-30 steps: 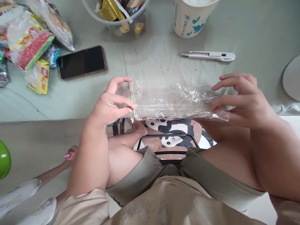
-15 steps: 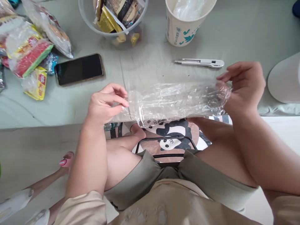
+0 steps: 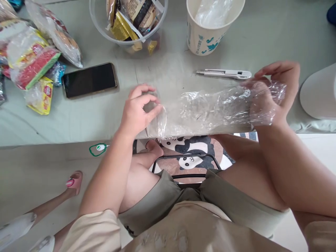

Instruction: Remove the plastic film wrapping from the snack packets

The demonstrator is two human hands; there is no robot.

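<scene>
A crinkled clear plastic bag (image 3: 207, 112) stretches sideways between my hands above the near edge of the grey-green table (image 3: 78, 115). My left hand (image 3: 139, 112) pinches the bag's left end with curled fingers. My right hand (image 3: 273, 92) grips the right end, and the film wraps over its fingers. The bag looks empty.
A black phone (image 3: 89, 79) lies to the left, beside a heap of snack packets (image 3: 31, 56). At the back stand a clear bowl of wrapped snacks (image 3: 128, 19) and a paper cup (image 3: 207, 28) holding plastic. A white utility knife (image 3: 224, 74) lies behind the bag. Another person's foot in a pink sandal (image 3: 74, 181) shows lower left.
Both hands shifted right with the bag. My left hand slid in along the bag's left end, and my right hand rose and pushed into the right end, so the film now covers its fingers.
</scene>
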